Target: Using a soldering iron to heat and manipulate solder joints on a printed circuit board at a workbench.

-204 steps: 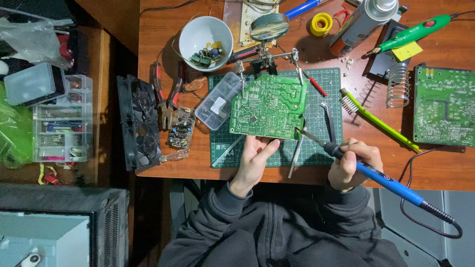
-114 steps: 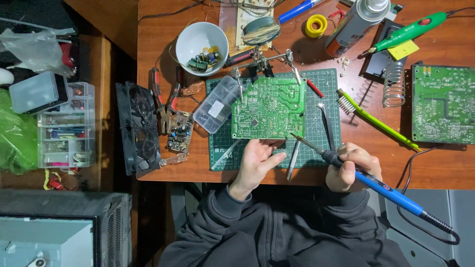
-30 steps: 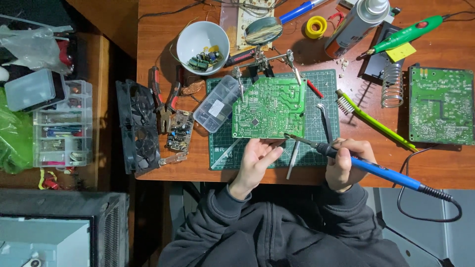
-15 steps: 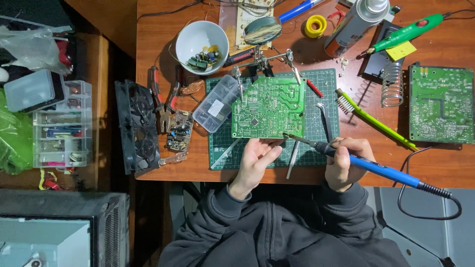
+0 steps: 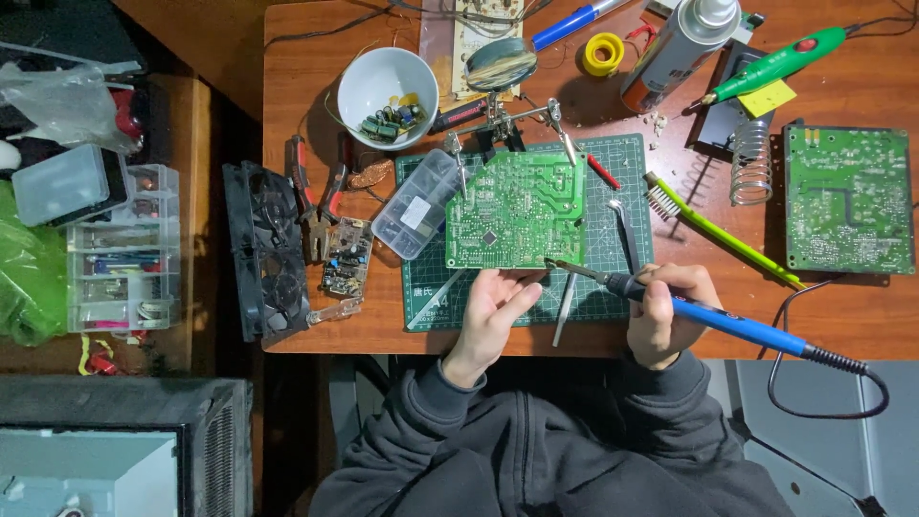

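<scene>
Cluttered with tools, the wooden workbench (image 5: 316,316) carried a green cutting mat (image 5: 627,163). On it lay a green circuit board (image 5: 517,211) (clipped at its far edge). The left hand (image 5: 493,306), loosely open, apparently touched its near edge. The right hand (image 5: 665,311) clenched a blue soldering iron (image 5: 728,325), tip at the board's near-right corner.

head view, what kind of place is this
Most likely a home electronics repair bench. The right hand holds a blue soldering iron at the edge of a green circuit board clipped over a cutting mat; the left hand rests below it. A second circuit board lies nearby.
</scene>
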